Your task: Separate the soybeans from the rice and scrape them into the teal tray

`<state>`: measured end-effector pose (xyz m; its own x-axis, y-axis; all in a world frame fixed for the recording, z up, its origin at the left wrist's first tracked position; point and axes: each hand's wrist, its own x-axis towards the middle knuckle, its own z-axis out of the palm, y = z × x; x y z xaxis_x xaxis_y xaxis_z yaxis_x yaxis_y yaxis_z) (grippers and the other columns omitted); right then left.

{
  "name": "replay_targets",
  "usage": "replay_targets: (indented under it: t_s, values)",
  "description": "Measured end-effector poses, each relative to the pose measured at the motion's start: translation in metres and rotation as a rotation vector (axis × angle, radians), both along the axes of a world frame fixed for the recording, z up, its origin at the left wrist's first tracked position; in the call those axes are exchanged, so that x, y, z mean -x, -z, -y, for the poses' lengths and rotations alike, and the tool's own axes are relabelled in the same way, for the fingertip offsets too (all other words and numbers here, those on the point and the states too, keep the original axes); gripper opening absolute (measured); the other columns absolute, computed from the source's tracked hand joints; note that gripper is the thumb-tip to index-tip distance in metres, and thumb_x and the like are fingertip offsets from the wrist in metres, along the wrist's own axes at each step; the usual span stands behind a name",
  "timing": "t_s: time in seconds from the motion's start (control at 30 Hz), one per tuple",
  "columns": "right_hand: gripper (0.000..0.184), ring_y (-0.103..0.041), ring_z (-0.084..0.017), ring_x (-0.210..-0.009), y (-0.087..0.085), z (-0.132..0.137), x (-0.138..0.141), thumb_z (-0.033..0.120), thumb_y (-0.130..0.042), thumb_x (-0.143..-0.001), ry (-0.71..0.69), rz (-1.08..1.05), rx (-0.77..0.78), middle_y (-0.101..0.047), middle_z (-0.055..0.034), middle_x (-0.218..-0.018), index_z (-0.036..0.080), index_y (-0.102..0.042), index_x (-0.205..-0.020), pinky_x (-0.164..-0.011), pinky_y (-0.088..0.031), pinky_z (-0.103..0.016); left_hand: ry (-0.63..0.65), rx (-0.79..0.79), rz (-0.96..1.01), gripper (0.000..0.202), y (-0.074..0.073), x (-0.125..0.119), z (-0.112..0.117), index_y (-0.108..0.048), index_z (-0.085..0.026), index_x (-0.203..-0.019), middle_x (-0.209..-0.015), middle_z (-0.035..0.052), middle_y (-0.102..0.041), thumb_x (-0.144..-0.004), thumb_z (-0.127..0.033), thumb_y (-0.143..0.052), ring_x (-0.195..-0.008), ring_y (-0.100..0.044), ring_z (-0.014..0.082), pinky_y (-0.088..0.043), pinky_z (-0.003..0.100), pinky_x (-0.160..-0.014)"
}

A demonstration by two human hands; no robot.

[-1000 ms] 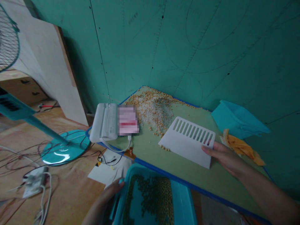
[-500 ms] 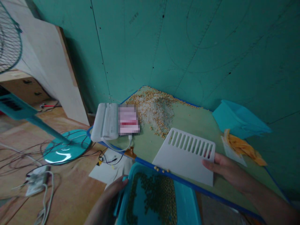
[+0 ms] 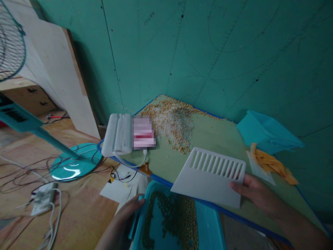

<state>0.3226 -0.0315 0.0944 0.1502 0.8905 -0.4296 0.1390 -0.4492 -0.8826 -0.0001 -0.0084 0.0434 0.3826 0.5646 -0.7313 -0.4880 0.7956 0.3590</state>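
My right hand pinches the right end of a white slotted plastic scraper, whose lower edge lies at the table's front edge, partly over the tub. My left hand is closed on the left rim of a turquoise plastic tub below that edge. Green beans and yellowish soybeans lie in the tub, dim in the shadow. On the pale green tabletop, behind the scraper, sits a mixed heap of soybeans and white grains.
A white device and a pixelated phone-like item stand at the table's left. At right are a turquoise bin and an orange cloth. A fan base, cables and a power strip occupy the floor.
My right hand has brought the scraper slightly right and toward the front edge. The few soybeans at that edge no longer show. My left hand keeps its place on the tub.
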Motion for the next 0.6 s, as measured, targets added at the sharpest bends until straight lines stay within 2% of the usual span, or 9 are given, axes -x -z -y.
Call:
replay_targets:
  t_s: [0.1, 0.2, 0.23, 0.27, 0.33, 0.43, 0.53, 0.6]
  values:
    - [0.036, -0.064, -0.027, -0.086, 0.001, -0.007, -0.002, 0.046, -0.071, -0.058, 0.133, -0.056, -0.108, -0.071, -0.0076, -0.087, 0.021, -0.064, -0.083, -0.079, -0.048, -0.042, 0.012, -0.012, -0.003, 0.022, 0.001, 0.0, -0.001, -0.067, -0.019, -0.092, -0.074, 0.0007, -0.077, -0.071, -0.025, -0.063, -0.083, -0.068, 0.0249, -0.052, 0.034, -0.077]
    - [0.034, -0.061, -0.027, -0.094, -0.002, -0.027, -0.005, 0.044, -0.069, -0.062, 0.236, -0.123, -0.208, -0.07, -0.0064, -0.093, 0.024, -0.06, -0.089, -0.08, -0.048, -0.042, 0.069, -0.047, -0.139, 0.024, 0.014, 0.001, -0.008, -0.066, -0.023, -0.087, -0.068, -0.0004, -0.076, -0.065, -0.033, -0.067, -0.085, -0.068, 0.0284, -0.051, 0.04, -0.081]
    - [0.032, -0.06, -0.026, -0.097, -0.003, -0.035, -0.005, 0.042, -0.069, -0.064, 0.253, -0.135, -0.244, -0.069, -0.0054, -0.095, 0.025, -0.059, -0.09, -0.081, -0.047, -0.041, 0.106, -0.107, -0.239, 0.02, 0.021, 0.001, -0.012, -0.067, -0.023, -0.077, -0.066, -0.0002, -0.076, -0.062, -0.036, -0.068, -0.084, -0.068, 0.0293, -0.05, 0.041, -0.082]
    - [0.031, -0.059, -0.025, -0.099, -0.004, -0.044, -0.005, 0.039, -0.068, -0.065, 0.267, -0.14, -0.286, -0.068, -0.004, -0.097, 0.026, -0.058, -0.091, -0.082, -0.047, -0.041, 0.127, -0.149, -0.287, 0.013, 0.028, 0.002, -0.016, -0.067, -0.021, -0.064, -0.061, 0.0015, -0.075, -0.056, -0.03, -0.073, -0.082, -0.067, 0.0313, -0.048, 0.041, -0.085]
    - [0.031, -0.057, -0.024, -0.103, -0.004, -0.061, -0.003, 0.035, -0.069, -0.064, 0.278, -0.151, -0.355, -0.068, -0.002, -0.097, 0.026, -0.056, -0.09, -0.084, -0.046, -0.039, 0.153, -0.184, -0.334, 0.014, 0.042, 0.004, -0.023, -0.066, -0.022, -0.055, -0.057, 0.0031, -0.075, -0.048, -0.027, -0.077, -0.085, -0.066, 0.0351, -0.044, 0.044, -0.091]
    - [0.028, -0.055, -0.023, -0.105, 0.001, -0.079, 0.0, 0.033, -0.068, -0.065, 0.26, -0.181, -0.405, -0.067, -0.0007, -0.097, 0.026, -0.054, -0.089, -0.085, -0.046, -0.038, 0.179, -0.224, -0.376, 0.019, 0.057, 0.008, -0.028, -0.064, -0.023, -0.049, -0.059, 0.0069, -0.075, -0.041, -0.032, -0.078, -0.091, -0.061, 0.0433, -0.04, 0.052, -0.092]
    - [0.026, -0.056, -0.022, -0.104, 0.008, -0.083, 0.001, 0.033, -0.065, -0.069, 0.249, -0.191, -0.433, -0.066, -0.0001, -0.098, 0.027, -0.053, -0.091, -0.084, -0.046, -0.039, 0.184, -0.224, -0.398, 0.021, 0.062, 0.012, -0.027, -0.063, -0.024, -0.047, -0.06, 0.0085, -0.075, -0.04, -0.036, -0.078, -0.101, -0.055, 0.047, -0.038, 0.055, -0.092]
    - [0.027, -0.056, -0.022, -0.104, 0.013, -0.083, 0.001, 0.034, -0.063, -0.071, 0.243, -0.172, -0.448, -0.066, -0.0004, -0.101, 0.028, -0.052, -0.096, -0.083, -0.047, -0.039, 0.182, -0.209, -0.418, 0.019, 0.062, 0.012, -0.027, -0.063, -0.024, -0.049, -0.059, 0.0068, -0.075, -0.042, -0.034, -0.077, -0.107, -0.052, 0.0452, -0.036, 0.055, -0.095]
